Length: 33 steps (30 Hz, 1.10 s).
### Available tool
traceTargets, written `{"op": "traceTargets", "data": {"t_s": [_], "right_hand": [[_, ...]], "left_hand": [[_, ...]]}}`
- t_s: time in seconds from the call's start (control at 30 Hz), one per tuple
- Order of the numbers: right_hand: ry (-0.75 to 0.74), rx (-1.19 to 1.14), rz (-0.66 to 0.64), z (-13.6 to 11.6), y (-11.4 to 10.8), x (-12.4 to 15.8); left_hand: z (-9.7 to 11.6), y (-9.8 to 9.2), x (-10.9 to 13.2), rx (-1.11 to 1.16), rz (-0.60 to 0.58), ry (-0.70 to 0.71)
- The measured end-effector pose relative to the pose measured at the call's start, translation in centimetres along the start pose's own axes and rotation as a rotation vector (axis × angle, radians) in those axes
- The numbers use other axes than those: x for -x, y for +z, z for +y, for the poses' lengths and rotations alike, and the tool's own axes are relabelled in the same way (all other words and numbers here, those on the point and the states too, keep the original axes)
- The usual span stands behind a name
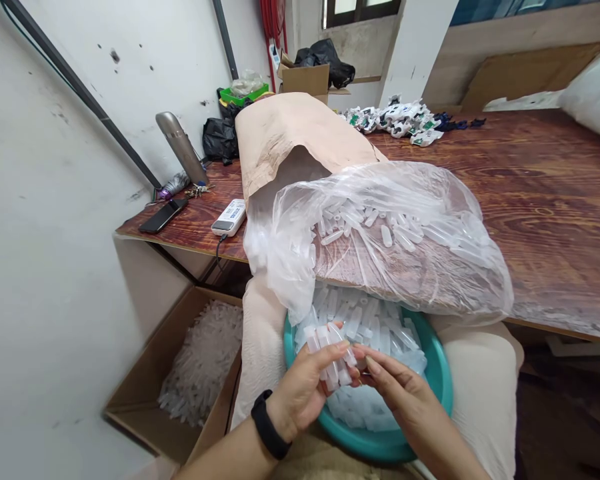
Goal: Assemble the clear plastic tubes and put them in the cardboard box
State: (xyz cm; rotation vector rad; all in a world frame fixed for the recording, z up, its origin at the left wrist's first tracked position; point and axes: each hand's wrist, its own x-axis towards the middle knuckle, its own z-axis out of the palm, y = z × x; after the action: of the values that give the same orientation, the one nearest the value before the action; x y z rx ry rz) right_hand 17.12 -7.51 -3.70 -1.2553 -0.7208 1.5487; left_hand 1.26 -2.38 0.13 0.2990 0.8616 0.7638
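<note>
Tubes [330, 341] bunched in our left hand [305, 393], fingers closed round them; right hand [405, 397] pinches the bunch. A slack grip could spill some past the basin [443, 387].

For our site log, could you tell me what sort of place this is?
Likely a small packing workshop: a plastic bag of clear tubes lies on the wooden table, and a cardboard box on the floor holds more.
</note>
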Motion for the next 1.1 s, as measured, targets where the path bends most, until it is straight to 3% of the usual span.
{"op": "traceTargets", "data": {"t_s": [0.23, 0.33, 0.47, 0.67, 0.9, 1.1], "right_hand": [[-0.02, -0.063, 0.23, 0.4, -0.2, -0.2], [-0.085, -0.022, 0.233, 0.1, 0.2, 0.1], [-0.29, 0.181, 0.213, -0.8, 0.8, 0.9], [-0.602, 0.363, 0.233, -1.4, 1.7, 1.9], [-0.521, 0.4, 0.365, -0.9, 2.1, 1.9], [-0.635, 0.363, 0.264, -0.9, 2.7, 1.9]], "left_hand": [[-0.1, 0.5, 0.6, -0.092, 0.007, 0.129], [-0.5, 0.3, 0.6, -0.123, 0.028, 0.199], [-0.8, 0.4, 0.6, -0.1, 0.057, 0.265], [-0.8, 0.8, 1.3, -0.113, 0.0, 0.31], [-1.2, 0.3, 1.4, -0.199, -0.019, 0.361], [-1.2, 0.5, 1.4, -0.099, 0.002, 0.294]]}}
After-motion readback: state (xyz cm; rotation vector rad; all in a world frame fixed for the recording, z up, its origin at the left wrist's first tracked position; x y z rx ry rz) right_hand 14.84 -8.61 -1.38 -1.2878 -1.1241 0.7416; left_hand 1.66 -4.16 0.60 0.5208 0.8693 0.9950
